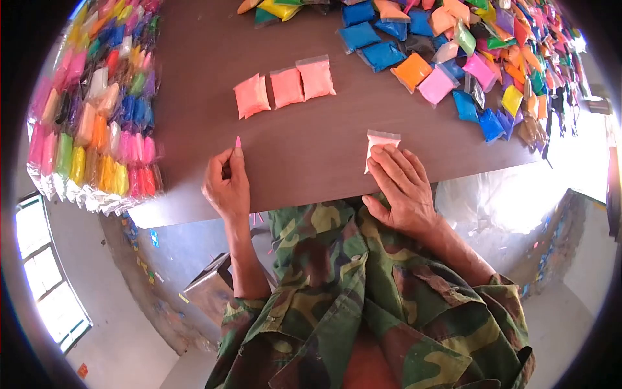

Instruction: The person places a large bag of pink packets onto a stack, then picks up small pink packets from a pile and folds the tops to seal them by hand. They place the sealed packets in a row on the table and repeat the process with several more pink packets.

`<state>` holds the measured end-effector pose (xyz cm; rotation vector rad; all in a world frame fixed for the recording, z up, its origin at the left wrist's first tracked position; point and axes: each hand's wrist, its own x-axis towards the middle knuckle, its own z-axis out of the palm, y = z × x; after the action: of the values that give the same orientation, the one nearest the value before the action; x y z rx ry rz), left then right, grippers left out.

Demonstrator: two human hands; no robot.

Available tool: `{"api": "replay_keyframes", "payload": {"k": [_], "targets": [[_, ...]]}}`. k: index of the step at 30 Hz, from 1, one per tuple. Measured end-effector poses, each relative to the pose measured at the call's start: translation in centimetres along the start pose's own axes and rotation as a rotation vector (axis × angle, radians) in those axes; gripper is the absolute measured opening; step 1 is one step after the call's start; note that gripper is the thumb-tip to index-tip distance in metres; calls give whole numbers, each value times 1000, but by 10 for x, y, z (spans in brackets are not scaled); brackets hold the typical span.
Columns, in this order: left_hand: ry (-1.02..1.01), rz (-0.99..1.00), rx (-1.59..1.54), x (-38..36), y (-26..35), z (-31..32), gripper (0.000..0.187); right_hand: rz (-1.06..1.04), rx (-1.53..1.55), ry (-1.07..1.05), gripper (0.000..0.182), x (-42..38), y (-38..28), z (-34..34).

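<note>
My left hand [227, 181] is closed in a pinch near the table's front edge, with a small pink pointed piece [238, 142] sticking up past the thumb tip. What that piece is, I cannot make out. My right hand [403, 188] lies flat, fingers stretched out, over a clear packet of pale pink material [383, 137]. The fingers cover the packet's lower right part. Beyond both hands, three salmon-pink packets lie in a row: a left one [251, 96], a middle one [287, 87] and a right one [316, 77], the last two touching.
Stacked bags of many-coloured packets [97, 123] line the left side of the brown table [194, 117]. A loose heap of coloured packets [479, 65] spreads over the back right. More packets [278, 10] lie at the far edge. A metal box-like thing [210, 279] stands below, left.
</note>
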<state>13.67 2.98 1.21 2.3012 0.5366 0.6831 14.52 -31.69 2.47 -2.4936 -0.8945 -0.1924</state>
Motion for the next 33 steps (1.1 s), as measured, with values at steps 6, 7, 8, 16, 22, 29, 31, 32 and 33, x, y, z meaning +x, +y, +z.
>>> {"api": "replay_keyframes", "payload": {"k": [6,7,8,16,22,29,31,32,33], "targets": [[-138,48,-132,-15,57,-4,8,-94,121,21,63,4,17,-4],[-194,56,-162,-20,68,0,7,-109,139,20,63,4,19,-4],[-262,83,-198,-26,77,6,8,-88,144,24,61,3,18,-5],[-443,325,-227,-49,110,67,8,-4,95,41,41,16,13,-12],[-513,574,5,-39,114,70,12,-21,150,112,41,16,20,-2],[-592,841,135,-27,113,69,21,5,167,155,36,16,20,4],[-586,835,163,-26,114,70,20,5,168,166,35,17,19,3],[-578,828,179,-25,115,72,19,3,171,172,35,16,19,4],[-570,820,195,-24,115,73,19,1,173,177,34,15,20,4]]}}
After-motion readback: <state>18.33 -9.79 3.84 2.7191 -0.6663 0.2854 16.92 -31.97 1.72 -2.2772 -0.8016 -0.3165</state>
